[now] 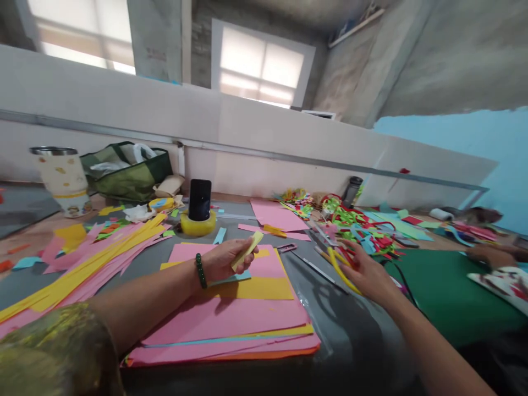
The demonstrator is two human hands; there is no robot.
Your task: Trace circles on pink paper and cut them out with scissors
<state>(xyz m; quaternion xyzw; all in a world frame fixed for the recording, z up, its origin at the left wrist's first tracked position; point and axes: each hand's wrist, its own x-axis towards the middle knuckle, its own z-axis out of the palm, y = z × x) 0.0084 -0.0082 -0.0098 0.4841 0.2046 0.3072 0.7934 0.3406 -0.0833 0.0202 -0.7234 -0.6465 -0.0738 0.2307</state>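
Observation:
My left hand [226,258], with a dark green bead bracelet at the wrist, pinches a small pale yellow paper strip [247,252]. It hangs over a stack of coloured paper [231,319], mostly pink with yellow, blue and orange sheets. To the right, my right hand [365,272] has its fingers closed round the yellow-and-red handles of a pair of scissors [339,264]. The blades point away from me, above the grey tabletop. Just left of the scissors lie a thin metal rod or pen [319,272] and a small pink utility knife [286,247].
A black phone [200,199] stands in a yellow tape roll [198,224]. Long paper strips [82,275] lie left, beyond them a tumbler [61,179] and green bag [127,173]. Paper scraps [342,212] pile up behind. Another person's hand [495,256] is over a green sheet [441,280].

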